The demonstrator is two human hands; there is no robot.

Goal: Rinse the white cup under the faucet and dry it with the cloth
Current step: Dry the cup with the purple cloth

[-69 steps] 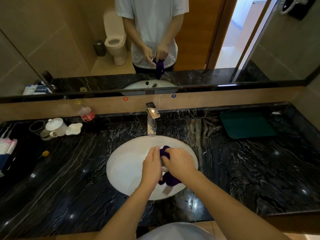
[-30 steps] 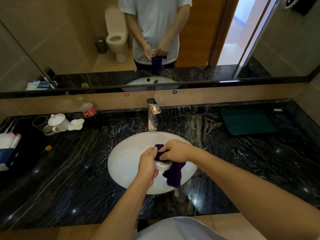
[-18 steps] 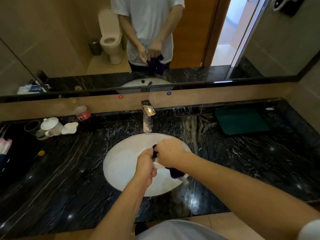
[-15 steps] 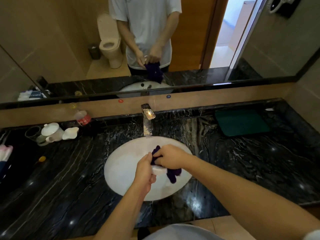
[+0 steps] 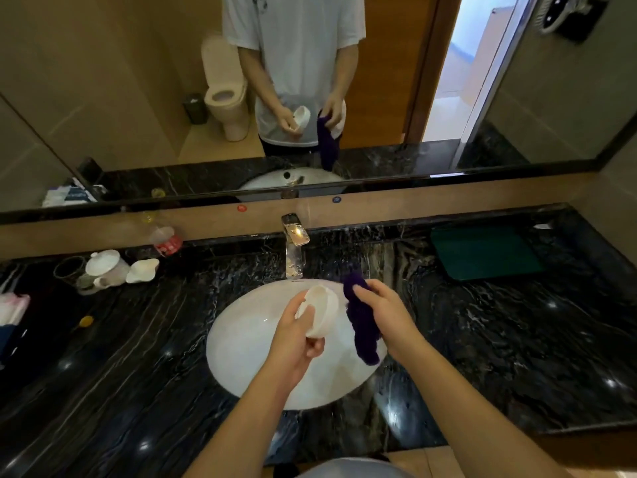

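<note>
My left hand [image 5: 296,343] holds the white cup [image 5: 322,310] over the white sink basin [image 5: 248,357], tilted with its mouth facing away from me. A hand's width to its right, my right hand [image 5: 386,313] grips the purple cloth [image 5: 362,326], which hangs down over the basin's right side. Cup and cloth are apart. The chrome faucet [image 5: 294,250] stands behind the basin; no water shows running from it.
The black marble counter [image 5: 499,339] holds a green mat [image 5: 482,251] at the back right. At the back left stand a white lidded pot [image 5: 103,267], a small white jug [image 5: 143,270] and a tipped plastic bottle [image 5: 165,236]. A yellow cap [image 5: 86,320] lies further left. A mirror runs behind.
Earlier my right hand pressed the cloth against the cup held by my left. Now the hands have separated: the cloth has pulled away to the right and the cup is uncovered.
</note>
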